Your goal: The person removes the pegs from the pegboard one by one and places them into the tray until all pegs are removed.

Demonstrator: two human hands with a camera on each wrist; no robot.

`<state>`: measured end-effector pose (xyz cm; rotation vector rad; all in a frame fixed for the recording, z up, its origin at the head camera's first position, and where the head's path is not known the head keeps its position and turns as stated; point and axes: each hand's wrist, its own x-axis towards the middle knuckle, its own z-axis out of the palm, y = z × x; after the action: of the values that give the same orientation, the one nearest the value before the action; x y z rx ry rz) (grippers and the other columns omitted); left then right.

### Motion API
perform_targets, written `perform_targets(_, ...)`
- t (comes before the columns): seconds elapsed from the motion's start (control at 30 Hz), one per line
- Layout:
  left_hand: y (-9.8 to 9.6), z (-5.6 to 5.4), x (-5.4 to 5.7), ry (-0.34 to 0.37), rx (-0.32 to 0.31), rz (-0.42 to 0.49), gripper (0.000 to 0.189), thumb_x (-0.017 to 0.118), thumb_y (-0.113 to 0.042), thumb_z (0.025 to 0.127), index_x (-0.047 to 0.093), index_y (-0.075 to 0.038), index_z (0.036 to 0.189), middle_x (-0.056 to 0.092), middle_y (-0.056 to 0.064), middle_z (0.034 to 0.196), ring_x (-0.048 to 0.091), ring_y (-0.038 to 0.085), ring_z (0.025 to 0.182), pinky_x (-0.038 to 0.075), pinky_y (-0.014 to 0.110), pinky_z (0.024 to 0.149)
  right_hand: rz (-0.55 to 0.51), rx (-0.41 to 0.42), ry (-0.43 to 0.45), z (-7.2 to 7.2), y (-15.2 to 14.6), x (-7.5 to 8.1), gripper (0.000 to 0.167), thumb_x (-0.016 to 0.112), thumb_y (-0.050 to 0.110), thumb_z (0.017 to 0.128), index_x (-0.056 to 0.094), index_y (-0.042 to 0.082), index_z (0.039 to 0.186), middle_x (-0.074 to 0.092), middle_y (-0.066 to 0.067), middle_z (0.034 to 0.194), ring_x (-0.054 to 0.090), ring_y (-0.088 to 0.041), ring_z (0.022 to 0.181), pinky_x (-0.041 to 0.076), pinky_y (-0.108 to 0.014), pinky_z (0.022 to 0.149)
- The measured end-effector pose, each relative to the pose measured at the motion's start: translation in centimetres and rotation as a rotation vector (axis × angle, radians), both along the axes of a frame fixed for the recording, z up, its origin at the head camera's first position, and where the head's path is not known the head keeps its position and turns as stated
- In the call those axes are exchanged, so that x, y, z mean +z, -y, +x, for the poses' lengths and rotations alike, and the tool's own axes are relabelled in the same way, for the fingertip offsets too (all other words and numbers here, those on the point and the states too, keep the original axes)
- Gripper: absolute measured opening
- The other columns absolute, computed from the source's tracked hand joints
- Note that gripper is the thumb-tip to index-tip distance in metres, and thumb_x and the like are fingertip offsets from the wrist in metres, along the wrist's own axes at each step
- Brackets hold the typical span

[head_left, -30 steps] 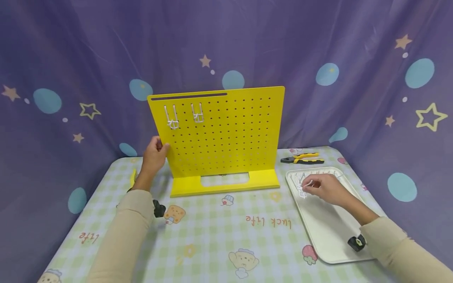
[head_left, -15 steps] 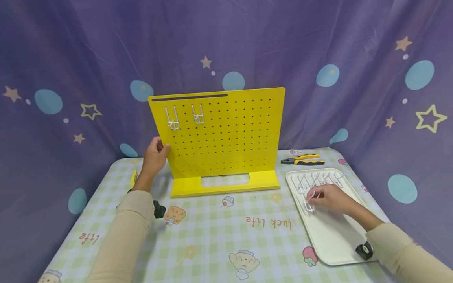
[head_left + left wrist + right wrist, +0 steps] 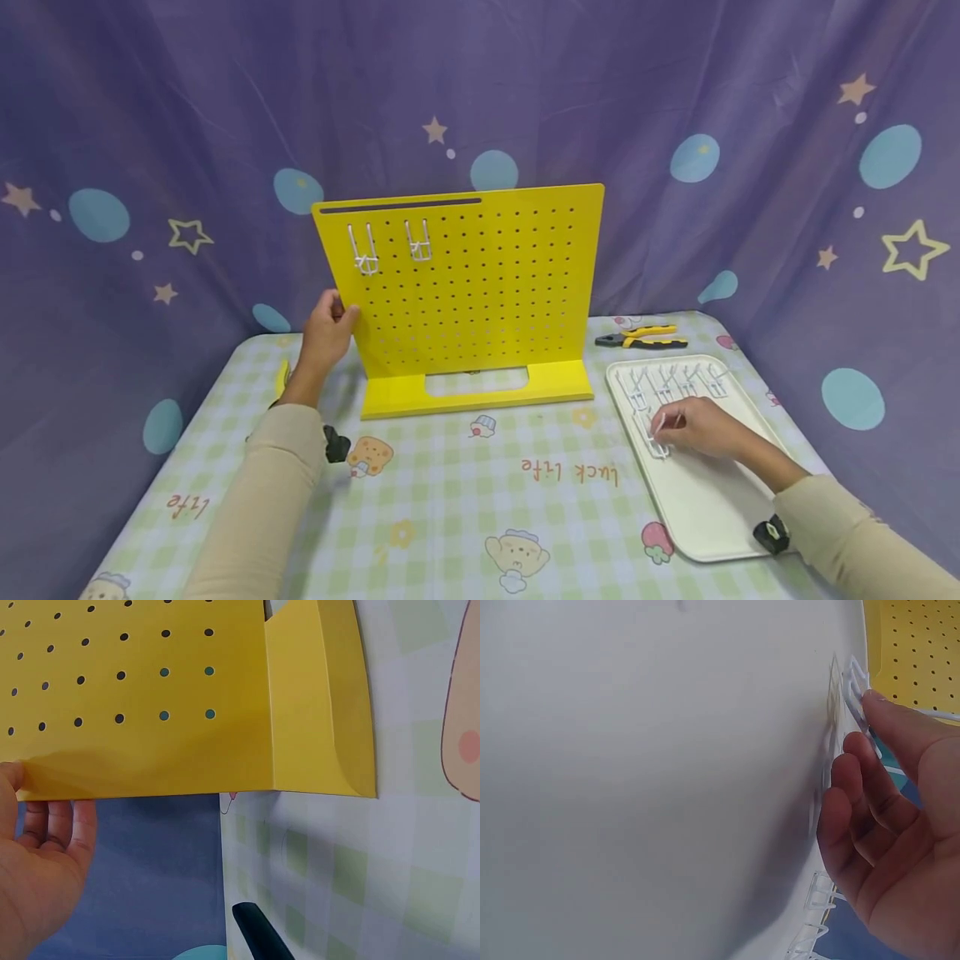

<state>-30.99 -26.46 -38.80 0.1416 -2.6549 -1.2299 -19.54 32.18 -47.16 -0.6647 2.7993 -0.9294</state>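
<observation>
A yellow pegboard (image 3: 480, 292) stands upright on its base at the middle of the table. My left hand (image 3: 327, 335) grips its left edge, thumb on the front face and fingers behind, as the left wrist view also shows. Two white wire hooks (image 3: 419, 242) hang at the board's upper left. Over the left part of the white tray (image 3: 712, 500), my right hand (image 3: 699, 427) pinches another white wire hook (image 3: 855, 690) between thumb and index finger. Its lower end is close to the tray floor; whether it touches cannot be told.
Several more white hooks (image 3: 666, 392) lie in a row at the tray's far end. Pliers with yellow and black handles (image 3: 648, 337) lie behind the tray. A partly hidden yellow tool (image 3: 282, 377) lies beside the left forearm. A purple curtain (image 3: 480, 92) hangs behind the table.
My right hand has drawn a hook from the far row toward the near side of the tray and lowered slightly. The left hand keeps its grip on the pegboard.
</observation>
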Motion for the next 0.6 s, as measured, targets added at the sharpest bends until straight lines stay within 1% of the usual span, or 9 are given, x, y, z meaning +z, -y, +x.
perform_targets(0.1,0.00,-0.09,0.09,0.001,0.003,-0.005,0.038,0.047,-0.036,0.107,0.046,-0.011,0.134,0.057,0.015,0.118,0.057,0.031,0.102,0.047,0.041,0.088,-0.002,-0.003,-0.001,-0.03,-0.13,-0.29,0.009,0.081,0.019,0.085,0.074,0.024,0.082,0.069,0.016,0.075,0.051,0.004,0.066,0.042,-0.020,0.061)
perform_targets(0.23,0.16,-0.14,-0.01,-0.006,-0.006,0.000,0.038,0.046,-0.037,0.107,0.045,-0.010,0.134,0.056,0.016,0.118,0.058,0.033,0.103,0.048,0.042,0.089,0.004,0.015,0.005,-0.13,-0.28,-0.66,0.011,0.081,0.019,0.085,0.074,0.026,0.081,0.070,0.017,0.077,0.052,0.004,0.068,0.043,-0.020,0.063)
perform_targets(0.37,0.21,-0.09,-0.12,-0.011,-0.018,0.003,0.039,0.045,-0.038,0.107,0.045,-0.009,0.134,0.056,0.017,0.118,0.058,0.033,0.103,0.048,0.041,0.088,0.002,0.042,0.010,-0.08,-0.32,-0.79,0.011,0.081,0.019,0.085,0.074,0.027,0.082,0.068,0.017,0.074,0.051,0.005,0.066,0.044,-0.019,0.063)
perform_targets(0.6,0.26,-0.04,-0.20,-0.007,-0.024,0.004,0.038,0.045,-0.037,0.108,0.044,-0.010,0.135,0.057,0.017,0.119,0.058,0.033,0.103,0.048,0.042,0.089,-0.013,0.097,0.031,0.05,-0.32,-0.05,0.007,0.080,0.017,0.086,0.075,0.022,0.085,0.069,0.013,0.074,0.054,0.005,0.067,0.045,-0.019,0.063)
